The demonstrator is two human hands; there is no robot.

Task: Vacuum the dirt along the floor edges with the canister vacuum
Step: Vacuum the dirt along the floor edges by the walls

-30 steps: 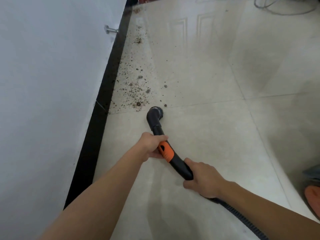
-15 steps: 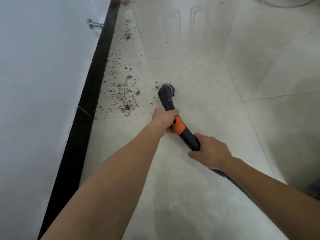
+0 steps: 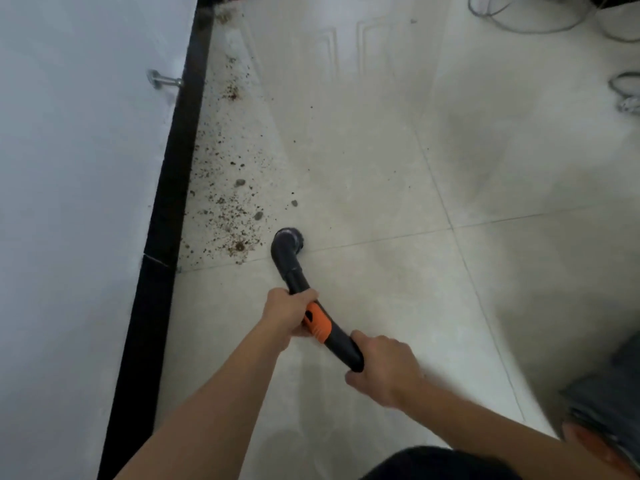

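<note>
I have my left hand [image 3: 289,313] curled round the black wand [image 3: 297,276] just ahead of its orange band [image 3: 318,323], and my right hand [image 3: 384,370] gripping the wand's rear end. The nozzle [image 3: 289,239] sits down on the pale tile floor [image 3: 381,168], just right of the brown dirt [image 3: 225,216] scattered along the black baseboard [image 3: 166,209] below the white wall [image 3: 69,202]. Farther along, a metal doorstop [image 3: 162,81] juts from the wall, and grey cables [image 3: 519,19] lie at the top right.
</note>
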